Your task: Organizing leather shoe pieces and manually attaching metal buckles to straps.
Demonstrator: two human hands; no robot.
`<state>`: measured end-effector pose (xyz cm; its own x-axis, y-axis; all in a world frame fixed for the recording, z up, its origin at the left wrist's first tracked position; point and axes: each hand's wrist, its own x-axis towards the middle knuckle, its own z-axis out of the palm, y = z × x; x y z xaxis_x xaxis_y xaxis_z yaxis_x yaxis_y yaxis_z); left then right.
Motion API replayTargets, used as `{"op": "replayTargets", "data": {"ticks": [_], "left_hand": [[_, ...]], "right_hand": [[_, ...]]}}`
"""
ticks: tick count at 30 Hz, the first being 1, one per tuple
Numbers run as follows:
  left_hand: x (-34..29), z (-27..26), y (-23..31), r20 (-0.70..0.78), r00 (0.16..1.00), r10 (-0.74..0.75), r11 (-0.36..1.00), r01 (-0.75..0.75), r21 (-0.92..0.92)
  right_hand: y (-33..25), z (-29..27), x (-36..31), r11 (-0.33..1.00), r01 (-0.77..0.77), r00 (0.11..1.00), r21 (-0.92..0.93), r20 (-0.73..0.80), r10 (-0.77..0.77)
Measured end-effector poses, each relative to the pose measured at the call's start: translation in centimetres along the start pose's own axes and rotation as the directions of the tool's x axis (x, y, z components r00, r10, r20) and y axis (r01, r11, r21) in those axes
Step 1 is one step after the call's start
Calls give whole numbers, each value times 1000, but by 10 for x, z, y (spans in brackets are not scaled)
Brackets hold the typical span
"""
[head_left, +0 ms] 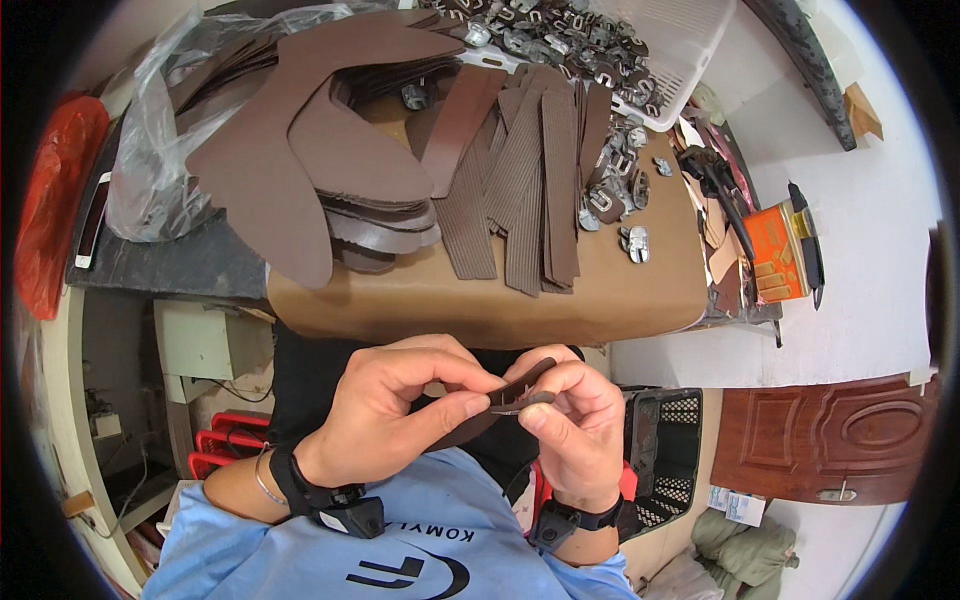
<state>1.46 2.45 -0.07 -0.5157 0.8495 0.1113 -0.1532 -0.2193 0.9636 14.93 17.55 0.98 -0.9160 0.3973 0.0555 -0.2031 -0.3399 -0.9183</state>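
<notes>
In front of my body, both hands pinch a small dark brown leather strip point(528, 381). My left hand point(395, 400) is closed, thumb and forefinger gripping the strip's left part. At the other end my right hand point(580, 425) is closed on it too, with the thumb underneath and fingers behind. Between the fingertips the strip looks folded, leaving a narrow gap between two layers. Whether anything sits inside the fold is too small to tell. A darker length of it hangs below my left fingers.
Ahead stands a brown-covered table point(480, 312) bearing large curved leather pieces point(265, 150), ribbed brown strips point(525, 200) and metal buckles point(635, 243). A white basket point(690, 60) of buckles sits at the back. Low on the right is a black crate point(665, 450).
</notes>
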Motion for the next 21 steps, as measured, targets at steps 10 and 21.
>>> {"op": "replayTargets", "data": {"ticks": [10, 21], "left_hand": [[10, 2, 1, -12, 950, 313, 915, -298, 273], [35, 7, 19, 123, 991, 57, 977, -30, -209]], "right_hand": [[2, 10, 6, 989, 139, 986, -39, -92, -142], [-11, -3, 16, 963, 268, 963, 19, -35, -268]]}}
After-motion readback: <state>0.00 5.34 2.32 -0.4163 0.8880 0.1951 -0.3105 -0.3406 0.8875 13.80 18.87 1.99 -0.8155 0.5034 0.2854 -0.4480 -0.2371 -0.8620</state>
